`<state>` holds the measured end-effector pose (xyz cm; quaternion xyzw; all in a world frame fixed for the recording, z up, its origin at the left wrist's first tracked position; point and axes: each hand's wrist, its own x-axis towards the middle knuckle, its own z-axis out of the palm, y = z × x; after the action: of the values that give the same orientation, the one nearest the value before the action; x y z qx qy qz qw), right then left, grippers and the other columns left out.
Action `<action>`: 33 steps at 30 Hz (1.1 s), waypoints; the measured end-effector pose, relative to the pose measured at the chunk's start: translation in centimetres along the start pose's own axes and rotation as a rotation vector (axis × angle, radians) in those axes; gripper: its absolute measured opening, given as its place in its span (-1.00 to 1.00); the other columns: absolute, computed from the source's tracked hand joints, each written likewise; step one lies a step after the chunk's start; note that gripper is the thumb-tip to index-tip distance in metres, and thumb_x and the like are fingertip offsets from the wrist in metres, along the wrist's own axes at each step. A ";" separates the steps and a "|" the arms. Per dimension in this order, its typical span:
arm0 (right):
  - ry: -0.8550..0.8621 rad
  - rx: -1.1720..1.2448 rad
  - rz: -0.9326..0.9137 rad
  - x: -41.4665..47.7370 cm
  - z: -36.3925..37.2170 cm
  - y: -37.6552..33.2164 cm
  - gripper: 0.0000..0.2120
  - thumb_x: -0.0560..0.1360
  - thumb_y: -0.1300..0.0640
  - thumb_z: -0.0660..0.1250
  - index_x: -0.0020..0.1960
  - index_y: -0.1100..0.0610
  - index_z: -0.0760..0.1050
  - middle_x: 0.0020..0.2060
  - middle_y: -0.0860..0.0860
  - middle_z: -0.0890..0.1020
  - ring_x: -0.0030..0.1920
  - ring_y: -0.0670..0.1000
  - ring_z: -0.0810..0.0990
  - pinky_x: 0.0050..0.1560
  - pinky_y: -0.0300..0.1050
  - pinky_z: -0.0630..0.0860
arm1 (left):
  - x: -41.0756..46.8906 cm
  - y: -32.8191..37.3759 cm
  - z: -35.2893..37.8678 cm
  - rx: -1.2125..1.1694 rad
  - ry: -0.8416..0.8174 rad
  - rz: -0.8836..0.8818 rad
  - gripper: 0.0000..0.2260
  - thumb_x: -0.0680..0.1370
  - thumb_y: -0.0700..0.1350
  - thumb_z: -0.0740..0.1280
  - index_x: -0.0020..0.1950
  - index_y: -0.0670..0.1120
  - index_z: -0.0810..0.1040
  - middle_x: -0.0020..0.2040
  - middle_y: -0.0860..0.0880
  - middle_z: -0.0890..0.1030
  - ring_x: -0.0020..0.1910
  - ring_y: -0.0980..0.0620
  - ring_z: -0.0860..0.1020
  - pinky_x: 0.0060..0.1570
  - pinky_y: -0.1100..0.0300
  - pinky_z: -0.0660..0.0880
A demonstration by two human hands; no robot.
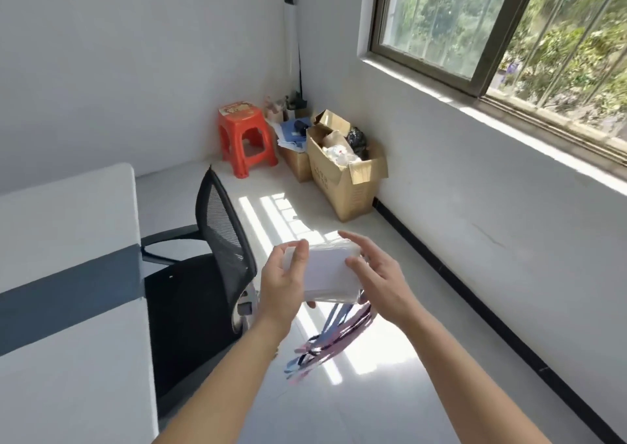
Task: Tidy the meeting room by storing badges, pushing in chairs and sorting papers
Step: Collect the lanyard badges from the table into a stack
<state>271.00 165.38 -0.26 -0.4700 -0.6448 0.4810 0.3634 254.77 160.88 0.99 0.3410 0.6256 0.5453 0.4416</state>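
Note:
I hold a stack of white badges in clear sleeves in front of me, above the floor. My left hand grips the stack's left end, thumb on top and fingers underneath. My right hand holds its right end with fingers along the far edge and thumb near the front. Blue, pink and dark lanyards hang in a bunch below the stack. A black mesh office chair stands to the left, its seat partly under the white desk.
A red plastic stool stands in the far corner. Open cardboard boxes full of clutter sit along the wall under the window. A grey band crosses the desk. Sunlight patches lie on the pale floor between chair and wall.

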 end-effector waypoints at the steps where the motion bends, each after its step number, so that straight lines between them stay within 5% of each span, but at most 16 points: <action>1: 0.012 -0.018 -0.017 1.9 -1.1 -0.1 -0.64 0.51 -0.03 0.23 0.24 -0.36 0.49 -0.12 -0.03 0.63 -0.15 0.04 0.63 -0.22 0.04 0.60 | 1.7 0.7 1.4 -0.007 -0.005 0.005 -0.66 0.55 0.23 0.29 0.11 -0.02 0.51 -0.03 -0.18 0.61 -0.25 -0.06 0.63 -0.51 0.15 0.48; 6: 0.143 -0.047 -0.087 11.4 -5.2 0.1 -0.87 0.60 -0.16 0.25 0.13 -0.29 0.50 -0.25 0.06 0.62 -0.22 0.00 0.59 -0.10 0.12 0.57 | 10.3 3.7 7.5 -0.010 0.010 0.027 -0.74 0.61 0.15 0.27 0.12 -0.02 0.50 -0.01 -0.17 0.59 -0.22 -0.02 0.63 -0.44 0.11 0.53; 10: 0.190 -0.029 -0.091 19.3 -7.7 1.5 -0.81 0.55 -0.26 0.31 0.10 -0.22 0.51 -0.22 -0.10 0.60 -0.22 -0.10 0.56 -0.18 0.04 0.54 | 16.9 5.2 11.8 -0.018 0.060 0.027 -0.78 0.63 0.11 0.27 0.09 -0.03 0.50 -0.06 -0.13 0.58 -0.29 0.07 0.62 -0.46 0.10 0.52; 14: 0.156 0.067 -0.121 28.8 -10.8 3.2 -0.74 0.53 -0.26 0.32 0.11 -0.16 0.50 -0.08 -0.06 0.62 -0.10 0.02 0.61 -0.08 0.24 0.59 | 25.0 6.6 16.5 0.004 0.156 0.067 -0.75 0.64 0.14 0.22 0.07 -0.04 0.48 -0.08 -0.11 0.56 -0.21 0.00 0.61 -0.41 0.09 0.51; 21: -0.045 0.054 -0.208 44.3 -15.6 2.4 -0.72 0.55 -0.22 0.30 0.18 -0.13 0.50 -0.08 -0.09 0.59 -0.05 -0.09 0.54 0.04 0.11 0.53 | 36.7 10.8 22.3 0.192 0.420 0.030 -0.65 0.62 0.28 0.13 0.08 0.00 0.43 -0.07 -0.03 0.56 -0.16 -0.05 0.61 -0.36 -0.01 0.60; 25: -0.226 -0.008 -0.254 51.5 -14.1 1.0 -0.75 0.62 -0.13 0.26 0.29 -0.20 0.47 -0.12 0.11 0.64 -0.14 -0.10 0.55 0.04 -0.03 0.51 | 41.5 12.9 21.9 0.157 0.594 -0.006 -0.63 0.64 0.24 0.10 0.09 -0.04 0.44 -0.09 -0.01 0.53 -0.21 0.02 0.57 -0.48 0.15 0.48; 28: -0.320 -0.040 -0.281 55.6 -11.1 0.4 -0.75 0.64 -0.14 0.20 0.29 -0.16 0.47 -0.32 -0.09 0.55 -0.24 -0.15 0.50 -0.14 -0.10 0.43 | 44.8 13.6 20.3 0.096 0.736 0.020 -0.68 0.65 0.20 0.13 0.03 -0.03 0.47 -0.12 0.00 0.53 -0.22 0.05 0.56 -0.55 0.20 0.43; 33: -0.440 -0.058 -0.314 63.0 -5.0 -0.7 -0.80 0.66 -0.19 0.11 0.17 -0.19 0.45 -0.12 -0.21 0.59 -0.04 -0.15 0.53 -0.07 -0.17 0.40 | 51.9 13.4 15.6 -0.009 0.875 0.023 -0.65 0.65 0.17 0.17 0.00 -0.12 0.47 -0.16 -0.02 0.54 -0.26 0.02 0.56 -0.56 0.19 0.41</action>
<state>256.93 226.87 2.79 -0.2588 -0.7868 0.4905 0.2710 248.89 216.27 4.55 0.0832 0.7476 0.6460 0.1302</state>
